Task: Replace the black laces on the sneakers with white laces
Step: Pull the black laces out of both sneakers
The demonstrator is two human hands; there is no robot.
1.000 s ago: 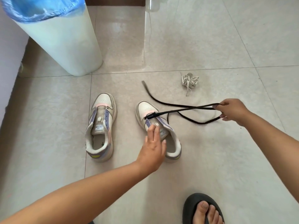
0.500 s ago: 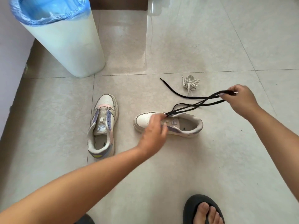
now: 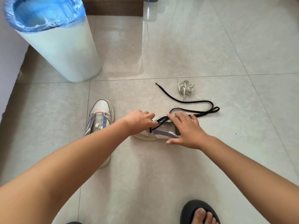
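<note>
This looks like a room in a home. The floor [image 3: 210, 46] is laid with large glossy pale tiles with thin grout lines, and it reflects light from the far side. A tall white waste bin [image 3: 64, 50] lined with a blue plastic bag [image 3: 42, 13] stands by a pale wall [image 3: 6, 46] on the left. Behind it runs a strip of dark wood [image 3: 113, 5], part of furniture or a door, it cannot be told which. Worn sneakers [image 3: 101, 115] lie directly on the tiles, and a bare foot in a black house slipper [image 3: 191, 209] shows at the bottom edge.
</note>
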